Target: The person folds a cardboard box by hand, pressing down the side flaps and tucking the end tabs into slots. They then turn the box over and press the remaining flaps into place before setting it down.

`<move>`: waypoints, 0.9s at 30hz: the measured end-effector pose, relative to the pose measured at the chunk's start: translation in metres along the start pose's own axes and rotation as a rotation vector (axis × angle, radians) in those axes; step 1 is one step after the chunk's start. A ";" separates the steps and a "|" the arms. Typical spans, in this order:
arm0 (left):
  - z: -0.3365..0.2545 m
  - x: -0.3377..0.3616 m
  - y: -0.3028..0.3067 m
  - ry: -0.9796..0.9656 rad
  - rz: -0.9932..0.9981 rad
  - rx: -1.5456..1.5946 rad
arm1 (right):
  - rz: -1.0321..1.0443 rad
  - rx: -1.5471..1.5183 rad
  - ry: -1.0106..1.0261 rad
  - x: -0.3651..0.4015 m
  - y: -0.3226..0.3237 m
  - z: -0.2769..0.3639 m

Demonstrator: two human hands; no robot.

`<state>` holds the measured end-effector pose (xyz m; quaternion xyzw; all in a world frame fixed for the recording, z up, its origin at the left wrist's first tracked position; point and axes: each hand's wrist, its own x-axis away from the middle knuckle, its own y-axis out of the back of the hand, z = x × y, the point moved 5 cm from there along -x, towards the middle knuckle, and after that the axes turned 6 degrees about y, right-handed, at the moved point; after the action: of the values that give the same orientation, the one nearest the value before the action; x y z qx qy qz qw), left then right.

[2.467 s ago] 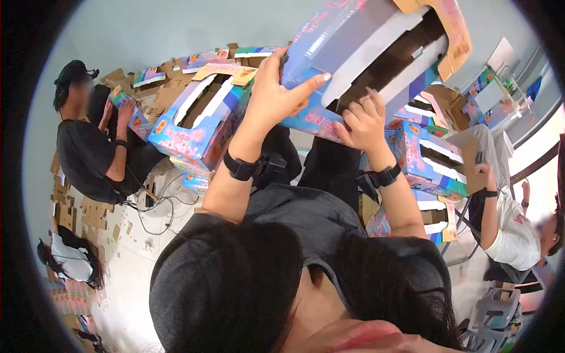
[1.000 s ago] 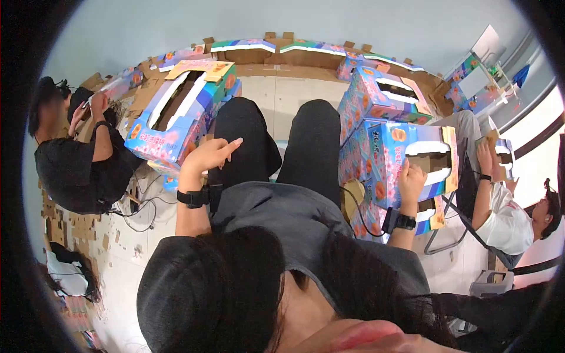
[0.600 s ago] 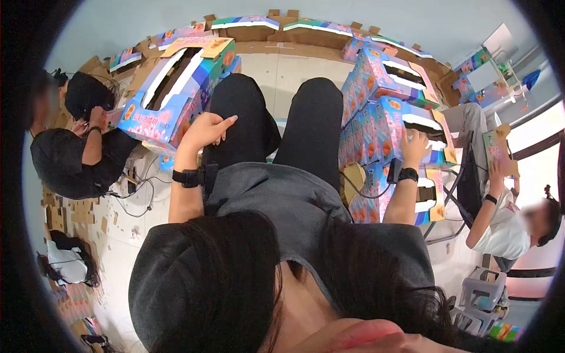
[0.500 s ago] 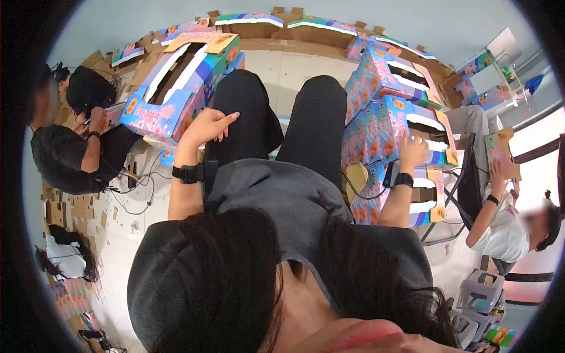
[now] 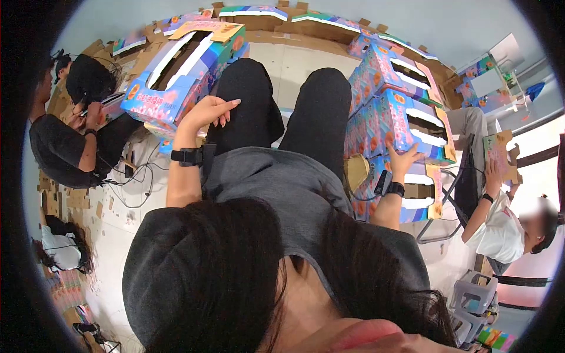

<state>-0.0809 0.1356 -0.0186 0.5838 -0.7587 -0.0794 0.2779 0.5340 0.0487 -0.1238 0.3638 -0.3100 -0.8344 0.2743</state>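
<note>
My left hand (image 5: 207, 113) rests at my left thigh, holding nothing. Its thumb and fingers are loosely bent and apart. Beside it stands a blue and pink printed cardboard box (image 5: 154, 101) with a long white-edged opening on top. On the other side, my right hand (image 5: 402, 160) has its fingers spread against the lower edge of a similar printed box (image 5: 402, 117) in a stack. Below that hand another printed box (image 5: 416, 191) shows its opening. The undersides of my right fingers are hidden.
Another stacked box (image 5: 382, 62) stands farther back. Brown cardboard and printed pieces (image 5: 253, 12) line the wall. A person in black (image 5: 65, 141) works at left, and one in a white shirt (image 5: 497, 226) handles cardboard at right. Cables (image 5: 141, 188) lie on the floor; grey stools (image 5: 472, 291) stand at right.
My right hand has moved down and slightly left, from the box's opening side to its lower edge, with fingers now spread. My left hand keeps much the same pose. The view has shifted slightly.
</note>
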 end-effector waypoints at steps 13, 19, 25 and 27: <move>0.003 -0.002 -0.001 0.028 -0.037 -0.005 | 0.193 -0.160 -0.017 -0.029 -0.037 -0.044; 0.005 0.010 -0.001 -0.092 -0.033 0.045 | 0.130 -0.493 0.032 -0.036 -0.014 -0.084; -0.021 0.040 0.030 -0.431 0.057 0.493 | -0.092 -0.182 0.153 -0.021 0.053 -0.038; -0.040 0.058 0.042 -0.503 -0.043 0.474 | -0.173 -0.125 0.146 -0.024 0.072 -0.033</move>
<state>-0.1050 0.1030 0.0525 0.6102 -0.7883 -0.0483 -0.0630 0.5906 0.0077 -0.0794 0.4310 -0.2043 -0.8440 0.2454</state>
